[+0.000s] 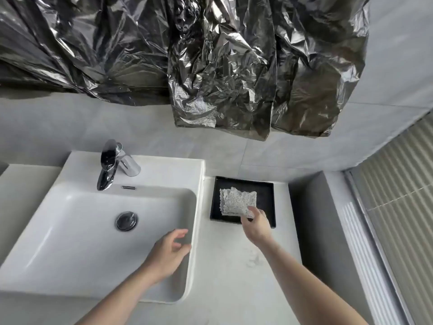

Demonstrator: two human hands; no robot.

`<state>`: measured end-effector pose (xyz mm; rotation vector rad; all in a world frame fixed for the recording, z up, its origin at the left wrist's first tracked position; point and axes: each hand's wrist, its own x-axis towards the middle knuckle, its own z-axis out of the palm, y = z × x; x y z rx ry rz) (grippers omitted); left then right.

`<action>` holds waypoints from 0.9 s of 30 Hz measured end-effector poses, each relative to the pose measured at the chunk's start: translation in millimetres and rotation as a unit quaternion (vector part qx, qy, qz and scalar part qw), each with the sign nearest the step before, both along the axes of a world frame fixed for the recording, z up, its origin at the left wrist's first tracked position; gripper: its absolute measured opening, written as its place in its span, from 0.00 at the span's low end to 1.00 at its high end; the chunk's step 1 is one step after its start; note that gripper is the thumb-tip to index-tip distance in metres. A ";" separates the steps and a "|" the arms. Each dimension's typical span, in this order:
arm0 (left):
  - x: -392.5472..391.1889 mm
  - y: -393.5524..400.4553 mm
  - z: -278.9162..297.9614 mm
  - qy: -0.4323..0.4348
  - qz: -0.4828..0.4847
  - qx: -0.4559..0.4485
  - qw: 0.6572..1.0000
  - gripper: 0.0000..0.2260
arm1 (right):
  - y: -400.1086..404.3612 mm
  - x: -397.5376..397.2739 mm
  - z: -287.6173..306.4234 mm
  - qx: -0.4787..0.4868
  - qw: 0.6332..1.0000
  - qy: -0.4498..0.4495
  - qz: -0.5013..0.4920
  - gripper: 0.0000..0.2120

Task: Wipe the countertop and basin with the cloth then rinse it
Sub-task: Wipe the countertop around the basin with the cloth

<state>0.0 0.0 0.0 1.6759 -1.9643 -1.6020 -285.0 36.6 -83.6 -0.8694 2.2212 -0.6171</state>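
Note:
A folded white speckled cloth [236, 200] lies in a black tray [266, 202] on the pale countertop [234, 266], right of the white basin [82, 231]. My right hand [256, 225] reaches over the tray's near edge and pinches the cloth's near right corner between thumb and fingers. My left hand [169, 250] hovers over the basin's right side, fingers apart, holding nothing. A chrome faucet [112, 165] stands at the back of the basin, and a chrome drain plug [126, 221] sits in its floor. No water is running.
Crinkled black plastic sheeting [210, 62] hangs over the wall above the counter. A grey raised ledge [314, 219] borders the countertop on the right, with a ribbed glass panel [398, 184] beyond it. Faint smudges mark the countertop near my right forearm.

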 end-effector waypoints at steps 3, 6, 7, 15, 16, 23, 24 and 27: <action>-9.3 -5.8 -5.1 -0.011 -0.012 0.009 1.000 0.17 | -20.3 -12.6 -14.1 0.046 0.998 0.029 -0.026 0.25; -14.1 -4.1 -6.9 -0.001 -0.008 0.019 1.000 0.17 | -36.7 -18.6 -28.1 0.069 0.996 0.031 -0.053 0.26; -14.2 -3.4 -9.0 -0.003 -0.005 0.010 1.000 0.18 | -40.3 -19.2 -32.0 0.072 0.995 0.030 -0.067 0.28; -14.8 6.2 -17.8 -0.028 0.016 -0.036 0.999 0.23 | -63.6 -23.4 -33.3 0.070 0.978 -0.052 -0.188 0.26; -15.2 6.6 -17.2 -0.028 0.019 -0.037 0.999 0.23 | -65.6 -23.5 -29.9 0.073 0.977 -0.070 -0.190 0.21; -15.6 12.4 -17.9 -0.043 0.013 -0.060 0.997 0.24 | -58.6 -6.6 19.7 -0.062 0.951 -0.253 -0.168 0.09; -14.8 14.9 -18.2 -0.045 0.010 -0.062 0.997 0.25 | -52.1 -4.4 29.4 -0.093 0.944 -0.268 -0.169 0.10; -7.4 26.2 -19.6 -0.045 -0.006 -0.057 0.997 0.26 | -13.4 -0.5 59.6 -0.168 0.919 -0.306 -0.185 0.08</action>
